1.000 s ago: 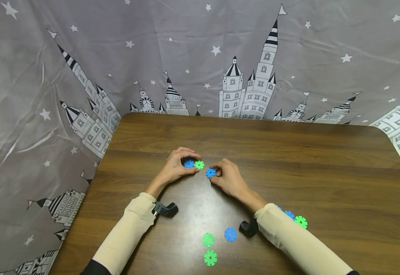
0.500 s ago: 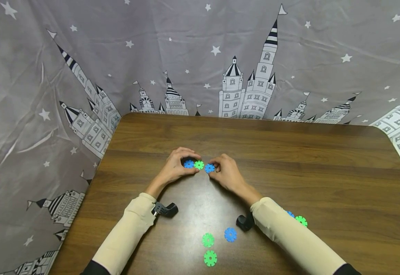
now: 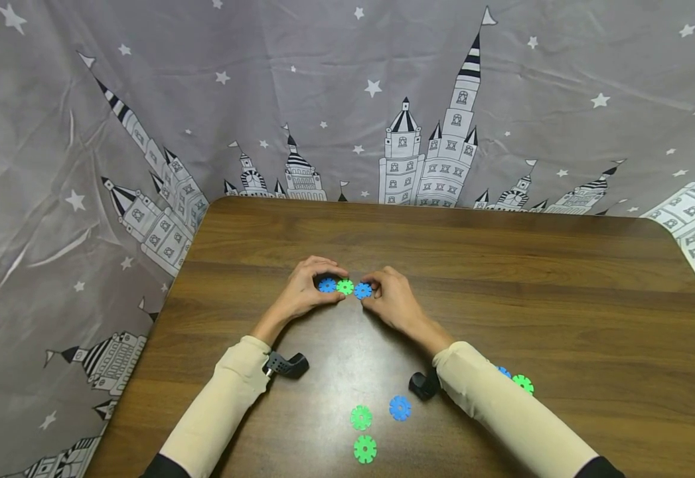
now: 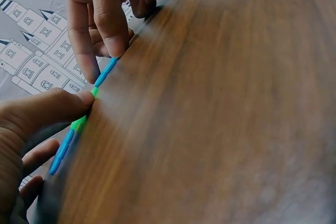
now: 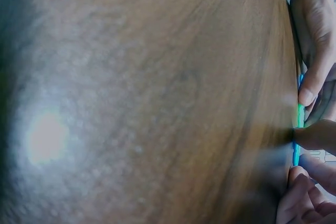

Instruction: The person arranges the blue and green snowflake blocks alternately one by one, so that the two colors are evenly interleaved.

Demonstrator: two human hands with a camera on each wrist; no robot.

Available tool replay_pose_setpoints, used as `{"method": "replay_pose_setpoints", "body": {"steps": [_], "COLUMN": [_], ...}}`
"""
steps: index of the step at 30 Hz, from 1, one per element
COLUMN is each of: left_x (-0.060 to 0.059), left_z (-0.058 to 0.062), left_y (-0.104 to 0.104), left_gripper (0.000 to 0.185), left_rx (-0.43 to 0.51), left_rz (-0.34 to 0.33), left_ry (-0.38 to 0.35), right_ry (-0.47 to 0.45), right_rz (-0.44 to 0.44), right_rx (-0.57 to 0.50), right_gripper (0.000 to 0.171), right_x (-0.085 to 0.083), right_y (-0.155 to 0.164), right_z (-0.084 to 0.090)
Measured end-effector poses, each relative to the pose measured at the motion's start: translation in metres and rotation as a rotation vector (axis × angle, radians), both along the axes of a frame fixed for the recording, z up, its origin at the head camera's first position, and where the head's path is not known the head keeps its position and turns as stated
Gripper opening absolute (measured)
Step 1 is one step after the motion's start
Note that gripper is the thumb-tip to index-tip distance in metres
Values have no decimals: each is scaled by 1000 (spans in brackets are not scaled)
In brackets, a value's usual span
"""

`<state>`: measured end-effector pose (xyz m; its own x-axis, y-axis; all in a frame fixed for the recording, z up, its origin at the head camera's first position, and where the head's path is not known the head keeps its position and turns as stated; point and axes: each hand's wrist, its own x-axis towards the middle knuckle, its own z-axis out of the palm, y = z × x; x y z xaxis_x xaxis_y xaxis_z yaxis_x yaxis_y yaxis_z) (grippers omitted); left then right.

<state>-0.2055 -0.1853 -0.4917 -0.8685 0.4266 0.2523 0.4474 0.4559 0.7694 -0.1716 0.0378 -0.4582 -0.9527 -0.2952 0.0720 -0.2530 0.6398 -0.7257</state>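
Three flat notched plastic discs stand in a row between the hands: a blue disc (image 3: pixel 326 285), a green disc (image 3: pixel 344 287) and a second blue disc (image 3: pixel 362 291). My left hand (image 3: pixel 301 291) pinches the green disc between thumb and fingertip, with the first blue disc inside the curve of that grip. Thumb and fingers of my right hand (image 3: pixel 396 303) pinch the second blue disc, its rim right at the green one's edge. Seen edge-on in the left wrist view, the green disc (image 4: pixel 79 123) and right-hand blue disc (image 4: pixel 106 71) line up close over the table.
Nearer on the wooden table (image 3: pixel 562 292) lie two green discs (image 3: pixel 361 417) (image 3: pixel 365 449) and a blue disc (image 3: pixel 400 408). Beside the right sleeve (image 3: pixel 502 411) are another green disc (image 3: pixel 523 384) and a partly covered blue disc (image 3: pixel 504 372). A grey castle-print cloth (image 3: pixel 335 86) hangs behind.
My right hand has brought its blue disc up and left to the green disc's edge. The left hand has stayed in place with its discs.
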Motion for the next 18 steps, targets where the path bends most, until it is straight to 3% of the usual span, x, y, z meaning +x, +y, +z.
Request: {"method": "replay_pose_setpoints", "body": {"steps": [18], "left_x": [2], "left_z": [3], "left_y": [0], "left_gripper": [40], "left_rx": [2], "left_rz": [6], "left_ry": [-19], "right_ry": [9], "right_rz": [-9], "right_rx": [1], "right_gripper": [28], "right_x": [-1], "right_y": [-1], "right_z": [-4]}}
